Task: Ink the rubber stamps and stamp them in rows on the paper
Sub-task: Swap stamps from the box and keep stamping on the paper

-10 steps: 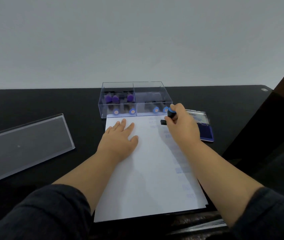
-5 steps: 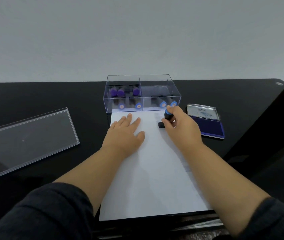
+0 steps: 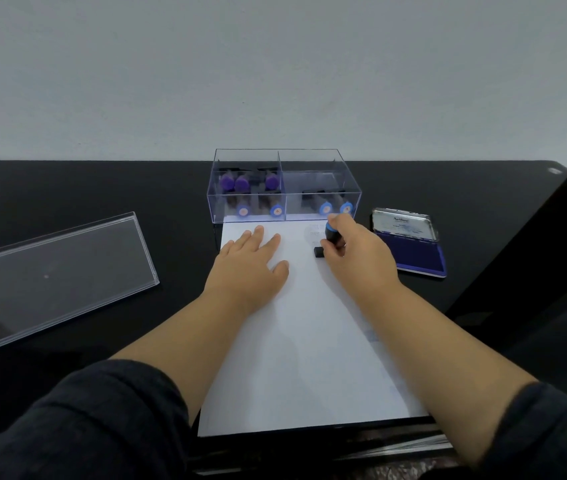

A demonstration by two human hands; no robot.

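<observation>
**A:** How many stamps do you count?

**B:** Eight. One stamp is in the right hand, whose fingers curl round its dark, blue-capped handle, with its black base down on the far part of the paper. Seven more lie in the clear box: three purple-capped stamps and two blue-capped ones in the left compartment, and two blue-capped ones in the right.

**A:** And the other hand?

**B:** The left hand lies flat on the sheet, fingers straight and spread, holding nothing, near the far left corner.

**A:** What else?

**B:** One sheet, one ink pad with its lid up, and one clear lid lying well to the left on the black bench.

**A:** Edges and room?

**B:** The paper's far edge touches the box front, and its near edge lies close to the bench's near edge. The pad sits just right of the sheet. Most of the sheet toward the person is bare; faint blue marks run along its right side, too pale to read.

**A:** Any writing?

**B:** "Artline" on the inside of the pad's lid. The letters on the stamp caps are too small to tell.
</observation>
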